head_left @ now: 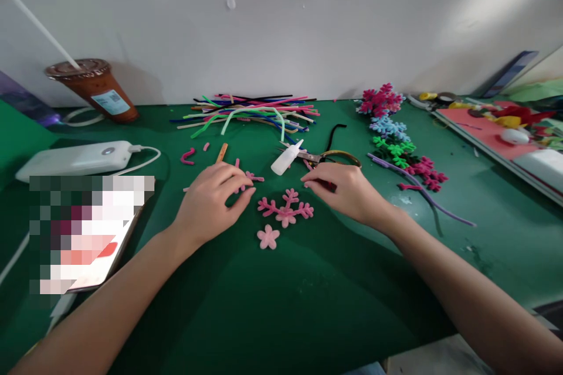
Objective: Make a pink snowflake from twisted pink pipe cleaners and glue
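My left hand [215, 193] rests palm down on the green table [308, 293], its fingertips touching a small pink pipe-cleaner piece [251, 177]. My right hand [345, 190] lies flat to the right, fingers curled over something dark that I cannot make out. Between the hands lies a pink pipe-cleaner snowflake [287, 209], and just below it a small pink felt flower [268, 237]. A white glue bottle [287, 157] and scissors [328, 157] lie just beyond my right hand.
A heap of coloured pipe cleaners [253, 112] lies at the back. Finished snowflakes [391, 135] in pink, blue and green line the right. A power bank [74, 159], a phone [88, 234] and an iced drink cup [97, 88] stand left. A tray [497, 135] of craft bits sits far right.
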`<state>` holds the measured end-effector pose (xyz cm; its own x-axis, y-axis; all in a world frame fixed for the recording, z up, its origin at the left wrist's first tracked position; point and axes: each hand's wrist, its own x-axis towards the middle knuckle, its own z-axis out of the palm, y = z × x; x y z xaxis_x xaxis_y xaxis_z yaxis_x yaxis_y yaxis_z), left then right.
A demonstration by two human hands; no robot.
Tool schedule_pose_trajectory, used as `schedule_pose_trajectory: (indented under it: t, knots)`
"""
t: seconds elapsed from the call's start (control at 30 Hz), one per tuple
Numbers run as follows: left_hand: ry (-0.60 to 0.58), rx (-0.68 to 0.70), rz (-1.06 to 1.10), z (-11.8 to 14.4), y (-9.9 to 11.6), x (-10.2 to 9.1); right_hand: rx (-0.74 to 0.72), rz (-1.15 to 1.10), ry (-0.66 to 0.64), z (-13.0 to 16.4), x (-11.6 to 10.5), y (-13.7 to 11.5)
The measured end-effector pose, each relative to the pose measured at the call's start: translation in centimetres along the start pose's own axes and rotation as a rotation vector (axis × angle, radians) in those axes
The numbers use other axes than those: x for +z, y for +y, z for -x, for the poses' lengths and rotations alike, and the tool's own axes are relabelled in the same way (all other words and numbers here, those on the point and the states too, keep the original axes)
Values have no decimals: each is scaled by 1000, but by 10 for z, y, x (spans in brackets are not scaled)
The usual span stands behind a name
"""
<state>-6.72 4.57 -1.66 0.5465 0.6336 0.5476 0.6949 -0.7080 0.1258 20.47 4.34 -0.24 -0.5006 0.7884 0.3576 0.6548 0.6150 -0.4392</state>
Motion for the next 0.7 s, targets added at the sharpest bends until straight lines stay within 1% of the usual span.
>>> schedule_pose_trajectory:
  t: [0.1, 0.17, 0.2, 0.27, 0.33, 0.4, 0.47, 0.53, 0.6, 0.67, 0.7]
  knots:
    - [-80, 70, 11, 1, 5, 0, -12, 30, -94, -1, 2, 0]
    - [-87, 74, -13, 1, 6, 0, -22, 40, -134, -1, 3, 0]
    - [-59, 49, -37, 2, 5, 0, -22, 43, -142, -1, 3, 0]
    - [17, -51, -100, 3, 1, 1, -13, 47, -141, -1, 4, 1]
    - [53, -150, -153, 3, -3, 2, -5, 44, -130, -1, 3, 1]
    - [8, -199, -175, 4, -7, 4, -10, 26, -132, -1, 2, 1]
    - [-37, -204, -172, 4, -8, 5, -36, -22, -165, -1, 1, 0]
    - [-33, -161, -132, 3, -6, 5, -69, -78, -217, -1, 0, -4]
    - [-22, -58, -53, 1, 1, 4, -84, -100, -265, -1, -1, -7]
    - [-64, 62, 31, 0, 12, 4, -79, -82, -296, 0, -1, -10]
    - [-98, 86, 51, -1, 18, 4, -75, -66, -306, 1, 0, -11]
